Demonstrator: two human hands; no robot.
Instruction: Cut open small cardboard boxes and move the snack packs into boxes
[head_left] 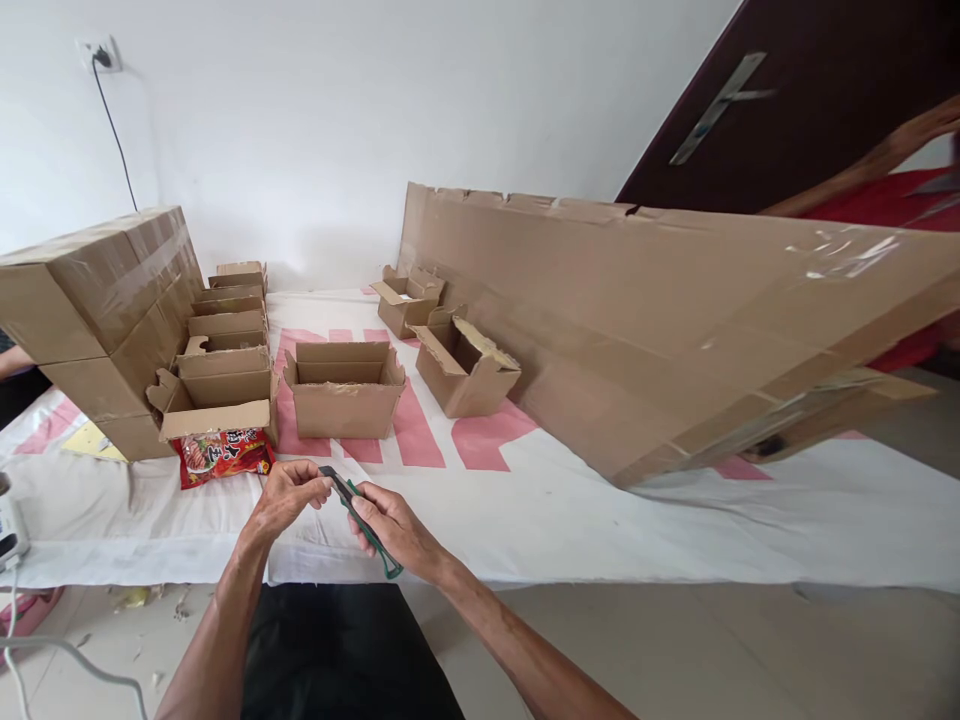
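My right hand is wrapped around a green and dark grey utility knife, its looped end towards me and its dark tip pointing up and left. Beside that tip, my left hand is closed with thumb and forefinger together; what they pinch, if anything, is too small to make out. A red printed food packet lies just left of my left hand, in front of an open cardboard box. Beyond my hands is another open box.
Stacked closed cartons stand at the left. Two open boxes, one nearer, sit by a large cardboard panel. White cloth with pink print covers the table. A power strip is at left; a person's red clothing shows at right.
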